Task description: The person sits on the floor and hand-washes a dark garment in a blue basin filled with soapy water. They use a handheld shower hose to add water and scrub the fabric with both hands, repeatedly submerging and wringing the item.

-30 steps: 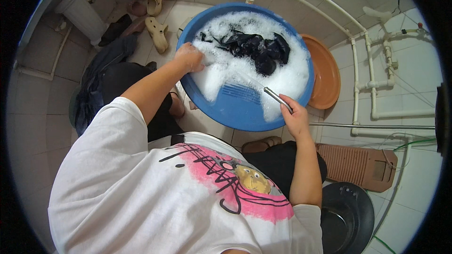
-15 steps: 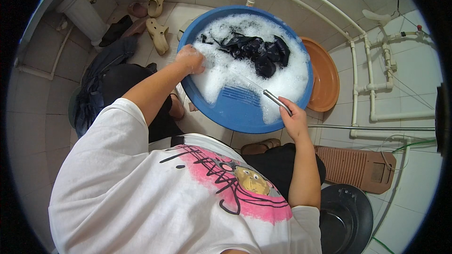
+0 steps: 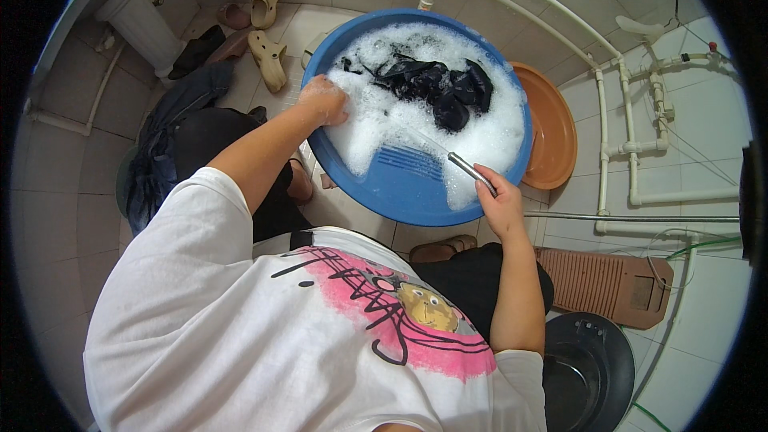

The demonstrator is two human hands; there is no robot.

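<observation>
In my right hand (image 3: 501, 200) is the silver end of a metal shower hose (image 3: 472, 174), with the fingers wrapped round it. A thin stream of water runs from it toward the upper left, into white suds (image 3: 360, 132). My left hand (image 3: 322, 101), wet and foamy, is at the left rim of a large blue basin (image 3: 392, 206). Its fingers are curled; what they hold, if anything, is hidden. Dark wet clothing (image 3: 436, 88) lies in the foam beyond both hands. A ribbed washing surface (image 3: 410, 164) shows at the basin's near side.
An orange-brown basin (image 3: 552, 132) leans behind the blue one at right. A brown washboard (image 3: 600, 284) and a black basin (image 3: 588, 368) lie at lower right. Pale clogs (image 3: 268, 60) and dark clothes (image 3: 180, 112) are at left. White pipes (image 3: 604, 144) line the wall.
Almost nothing has moved. Both hands and the hose end stay in place; the foam near the water stream has shifted slightly.
</observation>
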